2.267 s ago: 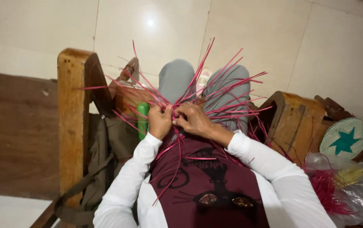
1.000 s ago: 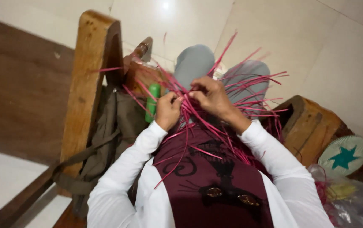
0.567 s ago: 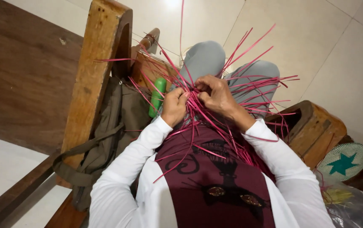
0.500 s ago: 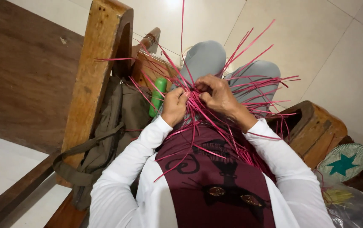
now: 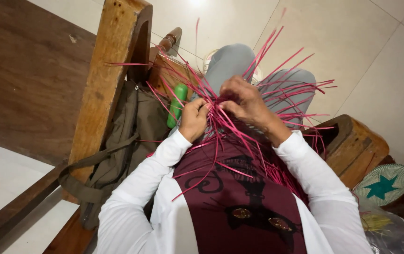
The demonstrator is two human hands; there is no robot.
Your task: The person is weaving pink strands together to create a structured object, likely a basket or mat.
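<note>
A bundle of long thin pink strips fans out over my lap, above grey trousers and a maroon shirt front. My left hand pinches several strips at the bundle's middle. My right hand is closed over the crossing strips just to the right, its fingers touching the left hand's. The woven centre is hidden under both hands. A green cylindrical object lies beside my left hand.
I sit on a wooden chair with a thick arm post at left. An olive bag hangs there. A wooden stool stands at right, with a round woven piece bearing a green star. Tiled floor lies beyond.
The view has tilted and shifted left, so the chair post looms larger. Both hands stay on the pink strips, with the fingers working slightly at the centre.
</note>
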